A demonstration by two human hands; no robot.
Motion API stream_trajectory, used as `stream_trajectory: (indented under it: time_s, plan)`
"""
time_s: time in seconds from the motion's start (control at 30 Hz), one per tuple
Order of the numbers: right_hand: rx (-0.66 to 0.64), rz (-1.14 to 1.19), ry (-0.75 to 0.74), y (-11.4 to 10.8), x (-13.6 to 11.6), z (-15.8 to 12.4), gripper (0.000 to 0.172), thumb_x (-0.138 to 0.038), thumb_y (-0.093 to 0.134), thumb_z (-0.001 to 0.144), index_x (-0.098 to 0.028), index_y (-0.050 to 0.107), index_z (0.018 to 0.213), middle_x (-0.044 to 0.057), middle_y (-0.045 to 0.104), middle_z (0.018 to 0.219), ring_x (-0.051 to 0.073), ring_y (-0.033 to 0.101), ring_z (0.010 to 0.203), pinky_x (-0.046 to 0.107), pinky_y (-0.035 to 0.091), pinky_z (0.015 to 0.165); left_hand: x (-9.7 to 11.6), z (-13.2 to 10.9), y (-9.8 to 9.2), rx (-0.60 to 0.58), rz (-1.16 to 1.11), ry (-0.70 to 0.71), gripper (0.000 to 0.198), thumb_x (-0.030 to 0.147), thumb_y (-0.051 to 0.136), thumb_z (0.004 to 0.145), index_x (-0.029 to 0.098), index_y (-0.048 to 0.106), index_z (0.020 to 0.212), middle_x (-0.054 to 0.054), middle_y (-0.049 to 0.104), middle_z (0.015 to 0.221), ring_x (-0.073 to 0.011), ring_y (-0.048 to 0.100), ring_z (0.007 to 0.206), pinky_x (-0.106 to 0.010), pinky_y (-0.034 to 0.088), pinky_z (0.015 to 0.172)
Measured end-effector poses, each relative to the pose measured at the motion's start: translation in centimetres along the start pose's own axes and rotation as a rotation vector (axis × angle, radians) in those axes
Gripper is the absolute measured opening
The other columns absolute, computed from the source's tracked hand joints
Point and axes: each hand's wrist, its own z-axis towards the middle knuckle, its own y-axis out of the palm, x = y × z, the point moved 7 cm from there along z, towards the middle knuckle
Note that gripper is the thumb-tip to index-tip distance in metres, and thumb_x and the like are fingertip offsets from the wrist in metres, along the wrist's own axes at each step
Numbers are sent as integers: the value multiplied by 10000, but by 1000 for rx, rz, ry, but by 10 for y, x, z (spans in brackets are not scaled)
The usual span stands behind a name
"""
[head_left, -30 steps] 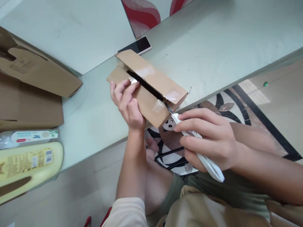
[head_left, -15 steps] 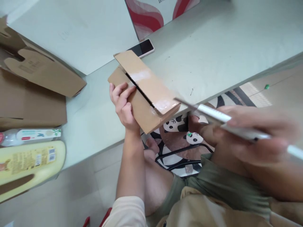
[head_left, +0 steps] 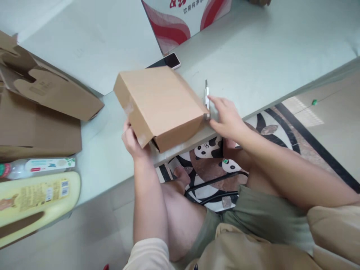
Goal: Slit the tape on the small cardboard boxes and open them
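Cardboard box [head_left: 160,101] at the near edge of the table [head_left: 253,56], plain face up, near corner overhanging; contents hidden. Left hand [head_left: 132,140] grips its near-left corner, fingers curled under. Right hand [head_left: 226,118] loosely open, fingertips on the knife [head_left: 207,95] lying just beside the box's right corner. Phone [head_left: 168,60] behind the box; tabletop runs wide to the right.
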Motion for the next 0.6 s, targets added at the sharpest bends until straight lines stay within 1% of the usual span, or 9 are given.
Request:
stream_trajectory:
  time_s: [0.07, 0.13, 0.17, 0.23, 0.33, 0.4, 0.47, 0.53, 0.6]
  plan:
    - [-40, -3, -54, 4, -11, -1, 545, -241, 582, 732, -172, 660, 1266, 193, 600, 1396, 456, 478, 1351, 698, 386, 1105, -11, -1, 0, -23, -149, -117, 513, 677, 508, 833, 201, 686, 908, -71, 709, 994, -246, 677, 1043, -368, 555, 925]
    - [-91, 58, -126, 6, -22, -2, 453, -254, 573, 727, -170, 691, 1156, 181, 646, 1314, 439, 514, 1313, 665, 411, 1105, -15, -2, 4, -87, -210, -182, 560, 729, 563, 784, 204, 702, 919, -77, 716, 987, -238, 686, 984, -357, 563, 880]
    - [-105, 104, -158, 5, -27, -2, 455, -264, 568, 730, -170, 679, 1161, 173, 661, 1279, 422, 537, 1285, 646, 424, 1103, -12, -3, 6, -108, -203, -171, 537, 707, 622, 760, 207, 709, 938, -74, 712, 1001, -233, 683, 978, -351, 560, 877]
    - [-108, 197, -181, 3, -33, -2, 497, -298, 556, 752, -161, 633, 1222, 171, 662, 1269, 399, 564, 1254, 623, 437, 1104, -2, -2, 5, -90, -155, -74, 422, 562, 749, 703, 205, 723, 926, -64, 691, 1046, -215, 666, 998, -319, 544, 891]
    - [-106, 323, -155, 2, -34, -1, 527, -351, 554, 780, -157, 588, 1269, 170, 645, 1308, 390, 560, 1279, 605, 432, 1122, 9, -1, 4, -37, -154, 8, 255, 362, 777, 644, 193, 721, 827, -45, 658, 995, -172, 640, 921, -266, 525, 822]
    - [-125, 401, -141, 5, -34, 0, 485, -355, 562, 785, -177, 600, 1234, 146, 666, 1254, 374, 573, 1270, 585, 426, 1140, 8, -1, 6, -32, -245, -31, 211, 327, 739, 651, 196, 696, 811, -25, 641, 882, -145, 609, 792, -254, 509, 732]
    - [-93, 458, -109, 5, -32, 0, 461, -360, 587, 778, -194, 600, 1209, 131, 674, 1214, 356, 595, 1232, 568, 440, 1128, 6, -2, 8, -49, -338, -76, 229, 326, 716, 663, 205, 672, 852, -12, 636, 841, -142, 594, 748, -255, 498, 702]
    - [-11, 460, -33, 0, -27, 1, 486, -389, 640, 761, -205, 576, 1206, 125, 670, 1187, 336, 625, 1146, 550, 501, 1042, 6, -3, 10, -86, -388, -92, 267, 357, 707, 670, 209, 659, 887, -14, 644, 864, -156, 606, 786, -263, 501, 723]
    - [60, 412, 63, -5, -20, 0, 467, -421, 692, 746, -222, 563, 1148, 98, 675, 1087, 294, 645, 992, 513, 552, 916, 6, -6, 13, -134, -401, -107, 306, 404, 695, 682, 214, 664, 920, -21, 651, 887, -169, 613, 813, -271, 502, 733]
